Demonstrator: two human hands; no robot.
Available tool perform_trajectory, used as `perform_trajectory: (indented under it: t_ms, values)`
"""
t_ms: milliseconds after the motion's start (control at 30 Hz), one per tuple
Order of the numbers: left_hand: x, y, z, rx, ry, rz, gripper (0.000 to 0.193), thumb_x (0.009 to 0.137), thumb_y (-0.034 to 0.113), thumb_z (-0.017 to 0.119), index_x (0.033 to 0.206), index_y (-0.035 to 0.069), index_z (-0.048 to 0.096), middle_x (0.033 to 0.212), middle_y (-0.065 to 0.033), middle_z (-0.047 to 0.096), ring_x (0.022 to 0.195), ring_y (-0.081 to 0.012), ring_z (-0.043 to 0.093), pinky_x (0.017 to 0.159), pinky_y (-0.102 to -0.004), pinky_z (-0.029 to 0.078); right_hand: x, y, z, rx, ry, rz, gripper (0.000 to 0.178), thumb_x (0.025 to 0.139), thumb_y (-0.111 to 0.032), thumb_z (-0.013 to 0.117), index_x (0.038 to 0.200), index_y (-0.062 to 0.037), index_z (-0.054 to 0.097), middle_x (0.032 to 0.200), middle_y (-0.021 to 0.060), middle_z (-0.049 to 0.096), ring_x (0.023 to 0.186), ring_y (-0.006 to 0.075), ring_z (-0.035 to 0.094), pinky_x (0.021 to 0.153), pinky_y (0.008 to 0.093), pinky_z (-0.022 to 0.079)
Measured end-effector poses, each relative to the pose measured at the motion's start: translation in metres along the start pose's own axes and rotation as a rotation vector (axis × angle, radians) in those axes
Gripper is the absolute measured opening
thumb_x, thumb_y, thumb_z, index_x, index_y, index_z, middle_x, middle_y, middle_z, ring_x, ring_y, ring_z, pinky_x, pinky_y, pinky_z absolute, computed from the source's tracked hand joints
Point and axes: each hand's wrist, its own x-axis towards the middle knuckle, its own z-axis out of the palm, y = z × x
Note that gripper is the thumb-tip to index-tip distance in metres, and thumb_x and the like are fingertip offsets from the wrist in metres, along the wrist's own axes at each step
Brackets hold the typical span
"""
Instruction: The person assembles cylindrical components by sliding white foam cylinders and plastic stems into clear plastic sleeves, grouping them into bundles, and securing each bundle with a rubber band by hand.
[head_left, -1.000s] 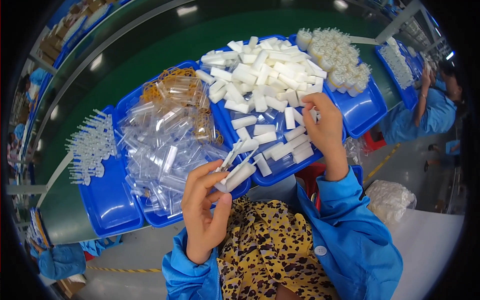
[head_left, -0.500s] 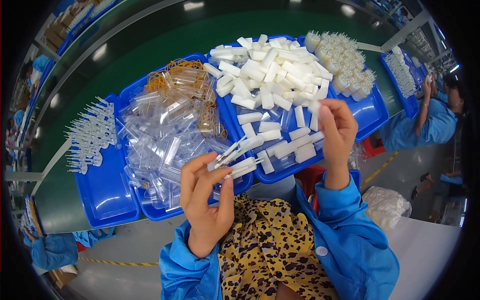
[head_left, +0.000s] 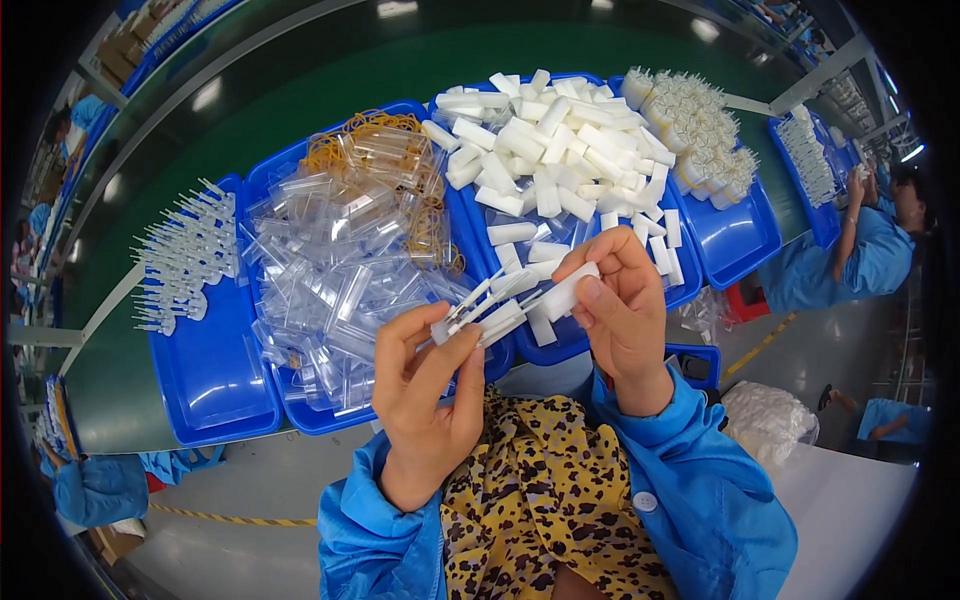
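My left hand (head_left: 425, 385) pinches a small bunch of thin white plastic sticks (head_left: 486, 303), which fan out to the right; some carry a white sleeve-like block. Between the thumb and fingers of my right hand (head_left: 628, 320) is a white foam block (head_left: 568, 289). Its left end meets, or lies very close to, the tip of one stick; whether the tip has gone in cannot be seen. Both hands hover over the near edge of a blue tray (head_left: 688, 293) heaped with similar white foam blocks (head_left: 560, 140).
Left of it, another blue tray (head_left: 262, 172) holds clear plastic sleeves (head_left: 340, 290) and yellow rubber bands (head_left: 375, 130). Loose white sticks (head_left: 185, 255) lie in the far-left tray (head_left: 215, 385). Banded white bundles (head_left: 695, 130) fill part of the right tray (head_left: 735, 245). A co-worker (head_left: 840, 230) sits at right.
My right hand has come left and down from above the foam pile, bringing the foam block to the sticks. My left hand has shifted slightly right with the sticks.
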Motion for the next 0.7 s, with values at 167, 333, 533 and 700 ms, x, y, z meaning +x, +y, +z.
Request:
perform_trajectory:
  t_ms: [167,333,533,700]
  values:
    - [-0.001,0.001,0.0,0.014,-0.015,0.03,0.023,0.079,-0.009,0.067,0.101,-0.002,0.069,0.115,-0.0177,0.051,0.092,-0.027,0.065,0.071,-0.0308,0.058,-0.001,0.004,0.002,0.096,0.057,0.055,0.017,0.09,-0.003,0.062,0.103,-0.0031,0.05,0.099,0.0135,0.065,0.069,0.0054,0.052,0.058,0.0176,0.041]
    - [-0.001,-0.001,0.0,0.064,-0.007,0.052,0.024,0.078,-0.008,0.07,0.102,-0.002,0.069,0.114,-0.0176,0.052,0.091,-0.0273,0.066,0.07,-0.0316,0.058,-0.008,0.012,0.003,-0.137,-0.05,-0.121,0.018,0.09,0.001,0.06,0.106,-0.0002,0.052,0.107,0.0156,0.062,0.087,0.0111,0.059,0.072,0.0225,0.048]
    - [-0.006,-0.005,0.007,-0.083,0.114,-0.047,0.028,0.074,-0.003,0.077,0.099,-0.002,0.064,0.107,-0.0183,0.061,0.087,-0.0278,0.067,0.066,-0.0315,0.056,-0.006,0.013,-0.002,-0.187,-0.079,-0.227,0.02,0.09,0.003,0.059,0.109,0.0015,0.054,0.113,0.0162,0.058,0.105,0.018,0.059,0.089,0.0299,0.048]
    - [0.001,0.0,0.0,0.032,-0.022,0.006,0.035,0.068,0.002,0.082,0.097,-0.001,0.063,0.104,-0.0157,0.064,0.085,-0.0277,0.066,0.068,-0.0325,0.055,-0.003,0.014,-0.007,-0.17,-0.064,-0.192,0.019,0.09,0.003,0.059,0.109,0.002,0.055,0.113,0.0153,0.059,0.105,0.0184,0.059,0.091,0.0312,0.047]
